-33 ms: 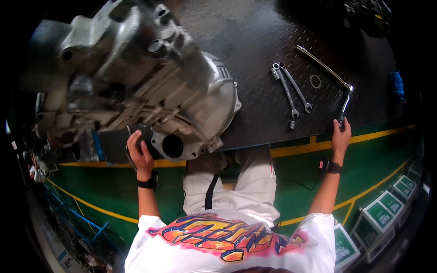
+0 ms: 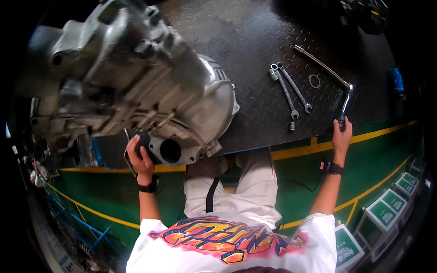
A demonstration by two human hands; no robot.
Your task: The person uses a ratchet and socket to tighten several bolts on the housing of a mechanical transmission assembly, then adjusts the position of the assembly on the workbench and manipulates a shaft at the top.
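Observation:
A large grey cast-metal gearbox housing (image 2: 136, 82) fills the left of the table. My left hand (image 2: 141, 157) is at the table edge beside the housing's flange with the round hole (image 2: 171, 150). Its fingers point up and stay apart from the thumb; a thin metal rod (image 2: 127, 154) shows along its outer side. My right hand (image 2: 341, 134) is closed around the dark handle end of a ratchet wrench (image 2: 349, 93), whose long extension bar (image 2: 321, 65) lies across the table. Left of that lie two combination wrenches (image 2: 287, 91), a metal ring (image 2: 314, 81) and a small socket (image 2: 292, 125).
The dark diamond-plate table (image 2: 255, 109) ends in front of my legs. A blue can-shaped thing (image 2: 396, 83) stands at its right rim, and a dark mechanical part (image 2: 364, 16) sits at the far right. Green-and-white boxes (image 2: 384, 214) line the floor at lower right.
The housing and table have shifted slightly down and left in the picture, as if the view moved. Both hands keep nearly the same places and poses.

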